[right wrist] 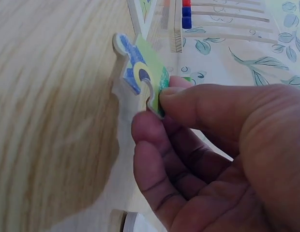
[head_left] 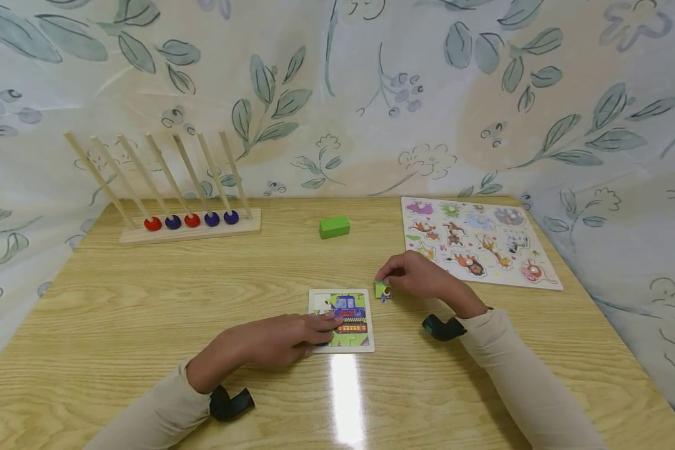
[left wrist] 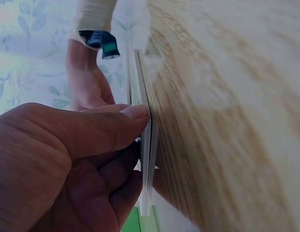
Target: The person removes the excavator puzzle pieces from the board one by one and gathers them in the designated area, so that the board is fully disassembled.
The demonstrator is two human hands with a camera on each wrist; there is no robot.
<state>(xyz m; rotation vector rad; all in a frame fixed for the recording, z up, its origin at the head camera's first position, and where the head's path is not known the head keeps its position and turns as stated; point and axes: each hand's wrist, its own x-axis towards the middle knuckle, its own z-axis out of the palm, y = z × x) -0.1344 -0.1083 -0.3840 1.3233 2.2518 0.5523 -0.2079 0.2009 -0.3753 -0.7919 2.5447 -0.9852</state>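
A square jigsaw puzzle point(head_left: 355, 335) in a pale frame lies flat on the table, with a blue and red vehicle on green. At its upper left a white patch of bare backing shows. My left hand point(head_left: 281, 337) rests on the puzzle's left side, fingers stretched over the picture; its thumb point(left wrist: 106, 128) touches the frame's edge in the left wrist view. Just right of the puzzle, my right hand point(head_left: 422, 275) pinches a puzzle piece point(right wrist: 147, 72) between thumb and forefinger. That piece is green with blue and a yellow ring, and it is tilted up from the table.
A green block point(head_left: 334, 227) stands behind the puzzle. At the back left is a wooden rack point(head_left: 197, 232) with upright rods and red and blue beads. An animal peg board point(head_left: 478, 244) lies back right, close behind my right hand. Patterned cloth hangs behind the table.
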